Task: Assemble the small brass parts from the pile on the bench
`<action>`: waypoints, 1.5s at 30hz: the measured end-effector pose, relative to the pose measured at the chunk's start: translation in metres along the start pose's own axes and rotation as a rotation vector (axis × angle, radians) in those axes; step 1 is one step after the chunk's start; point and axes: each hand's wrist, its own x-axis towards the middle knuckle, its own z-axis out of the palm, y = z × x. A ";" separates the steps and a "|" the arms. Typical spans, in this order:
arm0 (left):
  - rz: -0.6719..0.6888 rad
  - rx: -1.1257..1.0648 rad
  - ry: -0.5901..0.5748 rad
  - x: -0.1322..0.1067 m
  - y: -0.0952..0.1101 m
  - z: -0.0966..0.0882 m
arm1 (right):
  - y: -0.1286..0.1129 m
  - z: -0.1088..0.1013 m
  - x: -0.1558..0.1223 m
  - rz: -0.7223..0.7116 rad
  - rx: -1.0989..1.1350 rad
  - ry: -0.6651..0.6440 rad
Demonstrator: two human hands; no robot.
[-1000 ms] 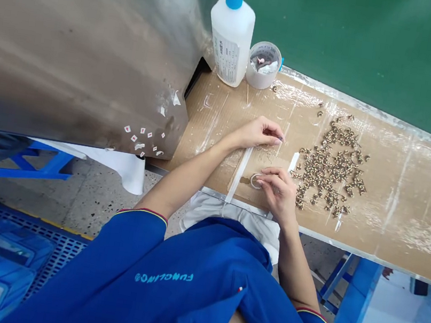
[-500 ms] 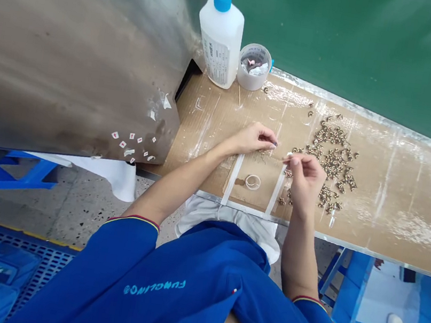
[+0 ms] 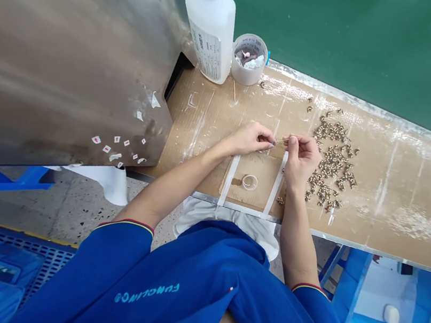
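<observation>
My left hand (image 3: 252,138) pinches a tiny dark piece (image 3: 273,144) between thumb and fingertips; its kind is too small to make out. Close by on the right, my right hand (image 3: 302,157) is closed on a thin toothpick (image 3: 282,140), whose tip points at that piece. Whether the two touch, I cannot tell. Below the hands, a small clear round dish (image 3: 249,182) sits on a cardboard square with white tape strips (image 3: 275,185) along its sides. Many small bronze-coloured metal parts (image 3: 333,163) lie scattered right of my right hand.
A white bottle with a blue cap (image 3: 210,34) stands at the back beside a tape-roll cup (image 3: 248,69) holding scraps. Another toothpick (image 3: 234,91) lies before them. A metal panel (image 3: 73,54) borders the left. Blue bins (image 3: 392,306) are below right.
My right hand has moved up and left, bringing the toothpick to the piece in my left hand. The left hand stays nearly in place. The view has shifted slightly.
</observation>
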 end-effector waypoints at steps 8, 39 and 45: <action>0.002 -0.009 -0.010 -0.001 0.003 -0.002 | 0.000 0.002 -0.002 -0.006 -0.019 -0.005; -0.023 -0.149 0.002 -0.002 0.005 -0.007 | -0.017 -0.010 -0.007 -0.064 0.077 -0.047; -0.018 -0.202 0.022 -0.002 0.002 -0.007 | -0.043 -0.033 -0.042 -0.147 0.127 -0.350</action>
